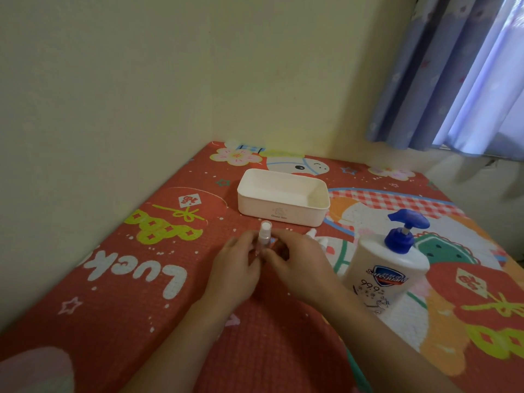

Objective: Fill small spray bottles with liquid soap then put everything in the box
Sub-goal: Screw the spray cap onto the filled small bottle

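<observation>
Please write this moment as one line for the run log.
both hands holding small spray bottle upright | white box empty | soap pump bottle untouched

Left hand (pixel 236 265) and right hand (pixel 297 260) grip an upright spray bottle (pixel 263 236) together.

The right hand (pixel 295 258) hides most of further small bottles (pixel 317 238) behind it.
</observation>
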